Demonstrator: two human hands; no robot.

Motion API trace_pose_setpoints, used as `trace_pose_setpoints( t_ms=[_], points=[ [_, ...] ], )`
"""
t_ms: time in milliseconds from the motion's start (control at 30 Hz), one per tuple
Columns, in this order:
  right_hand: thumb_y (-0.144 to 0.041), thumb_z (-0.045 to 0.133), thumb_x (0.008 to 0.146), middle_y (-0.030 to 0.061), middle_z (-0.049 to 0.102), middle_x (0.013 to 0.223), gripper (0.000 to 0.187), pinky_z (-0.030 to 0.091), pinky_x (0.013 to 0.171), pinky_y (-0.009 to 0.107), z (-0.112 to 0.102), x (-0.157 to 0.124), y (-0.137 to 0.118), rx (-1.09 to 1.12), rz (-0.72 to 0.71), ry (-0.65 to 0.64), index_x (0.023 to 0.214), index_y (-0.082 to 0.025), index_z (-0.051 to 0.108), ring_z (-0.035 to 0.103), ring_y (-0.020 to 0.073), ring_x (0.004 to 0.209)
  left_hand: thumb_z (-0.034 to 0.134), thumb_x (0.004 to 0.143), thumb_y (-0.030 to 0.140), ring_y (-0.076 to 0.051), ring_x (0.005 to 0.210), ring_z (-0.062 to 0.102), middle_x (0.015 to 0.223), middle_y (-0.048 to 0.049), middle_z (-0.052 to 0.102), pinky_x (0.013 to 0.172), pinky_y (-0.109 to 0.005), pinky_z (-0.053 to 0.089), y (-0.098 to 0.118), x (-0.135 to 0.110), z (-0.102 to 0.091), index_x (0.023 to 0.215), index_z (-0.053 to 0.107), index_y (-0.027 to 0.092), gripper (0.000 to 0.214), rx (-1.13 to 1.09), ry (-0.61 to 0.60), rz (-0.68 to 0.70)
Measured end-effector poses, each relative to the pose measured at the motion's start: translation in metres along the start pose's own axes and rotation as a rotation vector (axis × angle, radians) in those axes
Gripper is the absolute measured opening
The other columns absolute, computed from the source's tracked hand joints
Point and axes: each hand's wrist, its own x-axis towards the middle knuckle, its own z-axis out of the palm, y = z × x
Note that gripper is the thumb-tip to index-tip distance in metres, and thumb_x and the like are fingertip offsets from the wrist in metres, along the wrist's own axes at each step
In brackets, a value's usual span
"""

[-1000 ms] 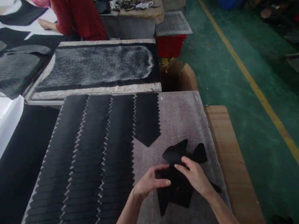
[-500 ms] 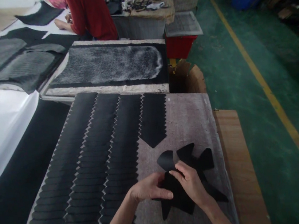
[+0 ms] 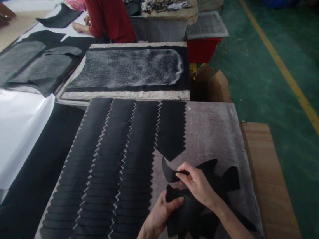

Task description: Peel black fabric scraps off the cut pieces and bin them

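Note:
My left hand (image 3: 164,212) grips a bunch of black pointed fabric pieces (image 3: 186,214), the thumb pressed on top. Between the thumb and fingers of my right hand (image 3: 197,185) is a single black piece (image 3: 169,172), its pointed end curling up just above the bunch. More black pieces (image 3: 231,178) lie in a loose pile under and right of my right hand. Left of my hands, several long rows of overlapping black pieces (image 3: 128,170) cover the board (image 3: 213,128). The shorter row (image 3: 171,129) ends in a point just beyond my right hand.
Behind the board lies another panel with black, white-smeared material (image 3: 129,66). A person in a red top (image 3: 109,14) works at the far table. A wooden plank (image 3: 264,168) runs along the right side, beside the green floor. A torn cardboard box (image 3: 216,84) stands behind.
My right hand has drawn one black piece up and away from the bunch. My left hand has tilted the bunch upward. The whole view has shifted slightly.

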Motion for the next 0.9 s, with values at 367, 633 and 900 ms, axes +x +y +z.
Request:
trace_pose_setpoints(
  t_ms=[367,633,900],
  points=[
    [-0.041,0.058,0.085,-0.0029,0.063,0.074,0.020,0.048,0.042,0.021,-0.006,0.073,0.033,-0.019,0.143,-0.018,0.087,-0.021,0.055,0.068,0.0152,0.052,0.082,0.069,0.032,-0.013,0.072,0.060,0.082,-0.0023,0.066,0.066,-0.022,0.048,0.013,-0.003,-0.036,0.095,0.067,0.014,0.035,0.192,0.142,0.057],
    [-0.029,0.050,0.090,-0.0073,0.054,0.044,0.012,0.042,0.055,0.022,-0.012,0.071,0.031,-0.701,0.061,0.194,0.085,-0.023,0.060,0.060,0.0124,0.041,0.081,0.070,0.038,-0.016,0.072,0.064,0.083,-0.0038,0.070,0.065,-0.024,0.050,0.025,0.004,-0.030,0.098,0.069,0.014,0.039,0.302,0.221,0.054],
    [-0.039,0.047,0.094,-0.0069,0.054,0.049,0.022,0.044,0.051,0.020,-0.015,0.064,0.036,-0.494,-0.033,0.206,0.088,-0.024,0.062,0.059,0.0117,0.040,0.079,0.075,0.033,-0.022,0.087,0.070,0.104,-0.0131,0.073,0.080,-0.030,0.054,0.052,0.020,-0.030,0.128,0.059,0.014,0.061,0.035,0.201,0.067]
  ],
)
